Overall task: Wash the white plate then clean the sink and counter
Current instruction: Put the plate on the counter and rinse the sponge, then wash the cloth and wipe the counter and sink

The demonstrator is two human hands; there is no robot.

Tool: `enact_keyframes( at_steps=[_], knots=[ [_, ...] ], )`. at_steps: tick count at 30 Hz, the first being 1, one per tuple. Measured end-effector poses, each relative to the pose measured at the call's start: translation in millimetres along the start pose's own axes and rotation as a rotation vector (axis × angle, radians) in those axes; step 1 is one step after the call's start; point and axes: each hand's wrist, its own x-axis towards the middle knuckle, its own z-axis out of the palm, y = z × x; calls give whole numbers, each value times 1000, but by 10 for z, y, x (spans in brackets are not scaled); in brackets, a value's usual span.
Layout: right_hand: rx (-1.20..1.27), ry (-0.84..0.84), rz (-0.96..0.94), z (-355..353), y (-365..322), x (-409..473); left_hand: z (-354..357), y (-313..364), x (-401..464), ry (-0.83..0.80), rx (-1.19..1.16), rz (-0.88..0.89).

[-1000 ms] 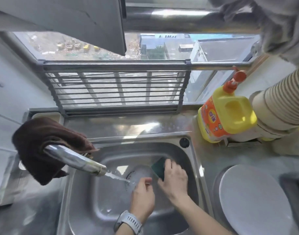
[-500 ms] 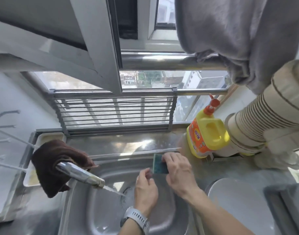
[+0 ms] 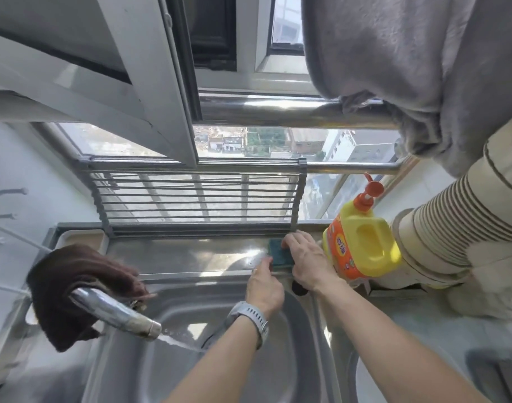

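Observation:
A green sponge [image 3: 278,253] lies flat on the steel ledge [image 3: 185,254] behind the sink basin [image 3: 150,353]. My right hand [image 3: 307,261] presses down on the sponge, beside the yellow detergent bottle [image 3: 362,251]. My left hand [image 3: 263,283], with a grey watch on its wrist, rests at the sink's back rim; its fingertips touch the sponge's left edge. Water runs from the chrome tap [image 3: 115,314] into the basin. The white plate [image 3: 365,379] shows only as a pale edge on the counter at the lower right, mostly hidden by my right forearm.
A dark brown cloth [image 3: 71,289] hangs over the tap. A metal rack [image 3: 196,199] stands against the window behind the ledge. A stack of paper cups [image 3: 458,228] lies to the right of the bottle. A grey towel [image 3: 423,68] hangs above.
Both hands rose out of the basin. The sponge went from inside the sink up onto the back ledge, nearer the detergent bottle. The view tilted upward.

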Motion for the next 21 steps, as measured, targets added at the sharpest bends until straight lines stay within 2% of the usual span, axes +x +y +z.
enact_keyframes(
  at_steps=[4,8,11,13,17,19,21],
  knots=[
    [98,103,4,-202,-130,-208,-173,113,-318,56,-35,44],
    [429,219,3,-629,-846,-589,-689,291,-1064,162,-203,180],
    [694,130,-19,-919,-1503,-667,-1230,381,-1546,236,-299,245],
    [763,91,-80,-1072,-1898,-629,-1622,425,-1804,311,-285,278],
    [935,-95,-47,-1304,-2614,-477,-2267,366,-2149,628,-318,324],
    [853,-199,-61,-1281,-2864,-370,-2463,161,-2135,773,-219,273],
    [825,-320,-67,-1231,-3002,-324,-2573,-55,-2076,690,-96,128]
  ],
)
